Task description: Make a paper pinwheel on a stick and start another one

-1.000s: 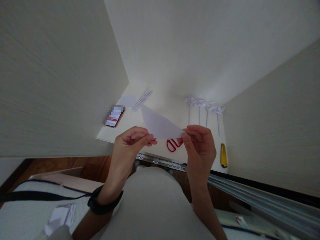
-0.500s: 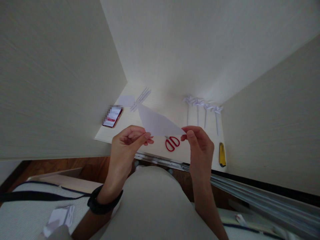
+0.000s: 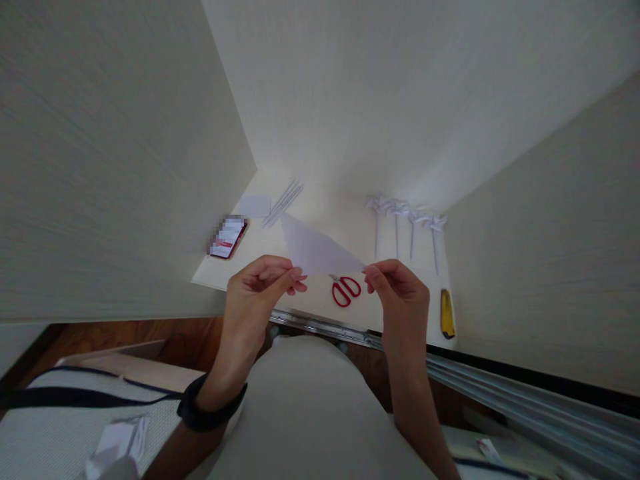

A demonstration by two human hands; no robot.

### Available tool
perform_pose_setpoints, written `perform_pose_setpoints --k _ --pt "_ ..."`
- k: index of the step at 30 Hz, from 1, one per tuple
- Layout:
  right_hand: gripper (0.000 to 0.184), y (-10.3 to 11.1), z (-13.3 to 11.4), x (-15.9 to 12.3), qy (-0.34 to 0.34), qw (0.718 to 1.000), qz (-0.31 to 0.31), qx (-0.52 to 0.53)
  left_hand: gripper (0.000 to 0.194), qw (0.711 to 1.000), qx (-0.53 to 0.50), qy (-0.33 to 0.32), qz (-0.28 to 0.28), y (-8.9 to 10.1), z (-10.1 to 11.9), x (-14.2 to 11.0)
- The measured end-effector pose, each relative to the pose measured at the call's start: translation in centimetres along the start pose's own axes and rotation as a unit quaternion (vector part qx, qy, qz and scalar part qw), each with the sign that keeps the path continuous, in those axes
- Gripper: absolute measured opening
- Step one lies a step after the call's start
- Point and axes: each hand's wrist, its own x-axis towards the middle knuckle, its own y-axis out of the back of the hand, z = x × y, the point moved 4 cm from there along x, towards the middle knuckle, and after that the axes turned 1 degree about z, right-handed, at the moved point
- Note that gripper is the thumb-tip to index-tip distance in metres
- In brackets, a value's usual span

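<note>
A white sheet of paper [image 3: 317,250], triangular in outline, is held up between my two hands above the white surface. My left hand [image 3: 265,280] pinches its lower left edge between thumb and fingers. At the paper's right corner, my right hand [image 3: 400,283] is closed in a pinch. Red-handled scissors [image 3: 345,290] lie just below the paper, their blades mostly hidden by it. Beyond the left hand are several thin white sticks [image 3: 284,202] and a flat piece of white paper [image 3: 255,206].
Several white paper pinwheels on sticks [image 3: 397,227] lie in a row at the back right. A yellow cutter [image 3: 447,313] rests at the right edge, a phone [image 3: 229,237] at the left. Pale panels [image 3: 325,87] enclose the surface; a metal rail [image 3: 320,325] runs along its front.
My right thumb and fingers have drawn closer together at the paper's right corner. The view has shifted slightly, so everything sits a little lower.
</note>
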Motion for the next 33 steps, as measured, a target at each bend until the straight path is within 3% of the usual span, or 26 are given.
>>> perform_pose_setpoints --k 10,20,33 --pt "0.028 0.0 0.1 -0.3 0.007 1.0 0.012 -0.023 0.012 1.0 -0.005 0.013 -0.001 0.0 -0.1 -0.1" --pt "0.032 -0.3 0.1 -1.2 0.026 0.997 0.072 -0.031 0.014 1.0 -0.001 0.003 -0.015 -0.1 -0.1 -0.4" --pt "0.025 -0.6 -0.1 0.1 -0.007 1.0 0.009 0.026 0.013 0.999 0.007 -0.03 -0.01 -0.4 0.4 0.1"
